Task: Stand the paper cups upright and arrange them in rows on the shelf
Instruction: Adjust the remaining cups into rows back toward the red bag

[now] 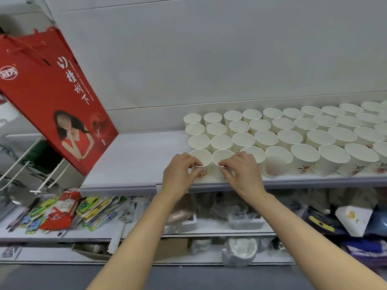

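Left hand [178, 174] pinching near rim of upright white paper cup [200, 159]; right hand [243, 172] pinching rim of neighbouring cup [222, 158] at 3 o'clock. Both at front-left corner of cup rows [293, 130] on grey shelf [134, 160]. Red gift bag [52, 97] at 9 o'clock.

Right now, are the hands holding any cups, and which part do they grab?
Yes. The left hand pinches the near rim of the front-left cup, and the right hand pinches the near rim of the cup beside it.
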Demonstrator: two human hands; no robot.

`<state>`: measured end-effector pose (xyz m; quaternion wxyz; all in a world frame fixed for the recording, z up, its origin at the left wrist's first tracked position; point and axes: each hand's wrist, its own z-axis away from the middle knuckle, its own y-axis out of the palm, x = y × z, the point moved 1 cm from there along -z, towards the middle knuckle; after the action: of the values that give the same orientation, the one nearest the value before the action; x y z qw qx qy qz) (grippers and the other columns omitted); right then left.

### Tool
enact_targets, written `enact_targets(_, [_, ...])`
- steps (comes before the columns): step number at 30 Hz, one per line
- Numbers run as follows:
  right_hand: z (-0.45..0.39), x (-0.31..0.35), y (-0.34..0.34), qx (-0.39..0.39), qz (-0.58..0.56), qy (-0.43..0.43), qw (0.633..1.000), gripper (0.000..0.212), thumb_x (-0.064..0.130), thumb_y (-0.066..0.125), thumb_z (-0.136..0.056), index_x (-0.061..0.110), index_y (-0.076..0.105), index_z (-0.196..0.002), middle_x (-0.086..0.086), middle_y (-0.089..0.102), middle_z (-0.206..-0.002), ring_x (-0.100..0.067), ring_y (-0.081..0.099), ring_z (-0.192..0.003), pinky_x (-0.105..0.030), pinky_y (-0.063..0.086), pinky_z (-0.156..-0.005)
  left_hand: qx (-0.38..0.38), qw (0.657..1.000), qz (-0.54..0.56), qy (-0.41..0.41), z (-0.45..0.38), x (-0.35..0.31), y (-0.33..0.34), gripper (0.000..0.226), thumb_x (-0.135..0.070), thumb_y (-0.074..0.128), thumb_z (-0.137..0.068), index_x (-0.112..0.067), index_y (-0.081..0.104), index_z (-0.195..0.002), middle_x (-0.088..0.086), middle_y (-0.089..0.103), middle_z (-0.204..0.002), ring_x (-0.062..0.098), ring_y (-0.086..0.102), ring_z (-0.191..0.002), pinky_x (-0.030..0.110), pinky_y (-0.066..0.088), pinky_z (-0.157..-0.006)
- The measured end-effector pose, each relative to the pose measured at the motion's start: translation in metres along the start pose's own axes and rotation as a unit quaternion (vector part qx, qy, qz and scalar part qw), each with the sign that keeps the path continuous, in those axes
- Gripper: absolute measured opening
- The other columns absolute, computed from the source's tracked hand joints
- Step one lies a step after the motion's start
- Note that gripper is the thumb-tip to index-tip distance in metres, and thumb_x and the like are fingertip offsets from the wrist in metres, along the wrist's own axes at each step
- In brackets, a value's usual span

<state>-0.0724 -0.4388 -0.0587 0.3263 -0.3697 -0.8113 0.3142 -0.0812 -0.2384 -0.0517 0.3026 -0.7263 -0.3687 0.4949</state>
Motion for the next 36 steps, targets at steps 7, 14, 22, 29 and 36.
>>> enact_targets(7, [0.000,0.001,-0.002,0.021,0.011,-0.025,0.999,0.016,0.026,0.074,-0.077,0.021,0.071,-0.092,0.004,0.068,-0.087,-0.022,0.052,-0.086,-0.034,0.034,-0.073,-0.013,1.000,-0.003,-0.015,0.007,0.002,-0.002,0.028,-0.046,0.075,-0.079,-0.035,0.066,-0.103,-0.020,0.053,-0.110,0.005,0.052,-0.089,0.022,0.040,-0.068])
enact_targets(14, [-0.010,-0.005,-0.017,0.042,0.023,-0.041,0.998,0.049,0.050,0.058,-0.083,0.019,0.061,-0.120,0.002,0.061,-0.119,-0.022,0.050,-0.108,-0.035,0.040,-0.087,-0.012,0.995,0.074,-0.060,-0.005,0.005,-0.006,0.092,-0.074,0.065,-0.068,-0.034,0.035,-0.144,-0.013,0.028,-0.151,0.011,0.026,-0.135,0.032,0.031,-0.108])
enact_targets(22, [-0.027,-0.004,-0.001,0.147,0.093,-0.006,0.985,0.078,0.070,0.031,-0.085,0.013,0.049,-0.134,-0.004,0.049,-0.139,-0.023,0.041,-0.128,-0.037,0.028,-0.106,0.101,0.970,0.181,-0.125,-0.051,0.008,0.001,0.070,-0.073,0.044,-0.085,-0.034,0.035,-0.143,-0.011,0.035,-0.151,0.015,0.030,-0.141,0.034,0.027,-0.108])
enact_targets(29, [-0.033,-0.005,-0.006,0.138,0.094,-0.014,0.986,0.078,0.071,0.024,-0.088,0.015,0.047,-0.137,-0.002,0.048,-0.141,-0.021,0.039,-0.130,-0.037,0.026,-0.110,0.065,0.958,0.239,-0.146,-0.088,0.005,-0.009,0.057,-0.058,0.041,-0.096,-0.028,0.034,-0.144,-0.006,0.035,-0.151,0.003,0.032,-0.117,0.028,0.027,-0.096])
enact_targets(36, [-0.025,0.000,-0.004,0.168,0.120,-0.022,0.978,0.076,0.069,0.021,-0.092,0.013,0.050,-0.135,-0.003,0.051,-0.138,-0.022,0.042,-0.130,-0.039,0.025,-0.110,0.139,0.913,0.308,-0.230,-0.151,0.016,-0.007,0.066,-0.064,0.031,-0.097,-0.021,0.031,-0.148,-0.009,0.041,-0.139,0.011,0.036,-0.120,0.031,0.028,-0.101])
